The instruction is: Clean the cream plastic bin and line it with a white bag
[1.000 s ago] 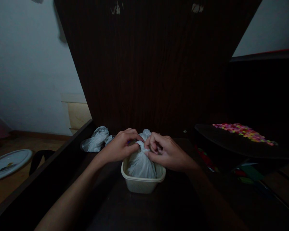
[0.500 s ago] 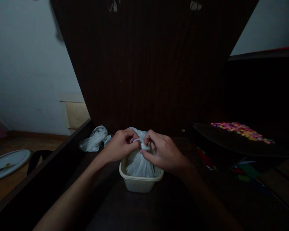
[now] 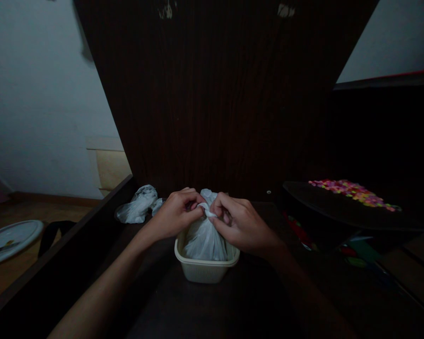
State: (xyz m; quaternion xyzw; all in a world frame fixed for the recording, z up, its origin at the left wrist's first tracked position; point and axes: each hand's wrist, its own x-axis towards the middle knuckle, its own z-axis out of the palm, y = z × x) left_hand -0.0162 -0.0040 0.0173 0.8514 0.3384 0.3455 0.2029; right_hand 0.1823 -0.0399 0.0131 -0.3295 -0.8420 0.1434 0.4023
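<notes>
Low at centre frame, a thin, translucent white plastic bag (image 3: 205, 242) sits inside a cream rectangular plastic tub with rounded corners (image 3: 207, 273), its neck gathered and twisted above the rim. Contents of bag: cannot tell.

Left hand (image 3: 178, 209), left of centre: thumb and forefinger nearly closed, pinching the twisted band at the neck. Right hand (image 3: 242, 221), right of centre: thumb and forefinger also closed on the neck, remaining fingers curled in. Pinches sit near each other, 1 on either side of the twist.

Handling notes (judgement): work with fingertips only, close to the twist, so force stays local. Thin film probably tears if yanked; small, even, opposed pulls seem safer. Neither hand appears to brace the tub, so upward pull could lift or tip it; best to work low over the rim. Light is dim; feel likely matters more than sight.

Left of the hands: crumpled white plastic bag (image 3: 137, 205), apart from the tub, on the dark wooden surface (image 3: 169, 306).
</notes>
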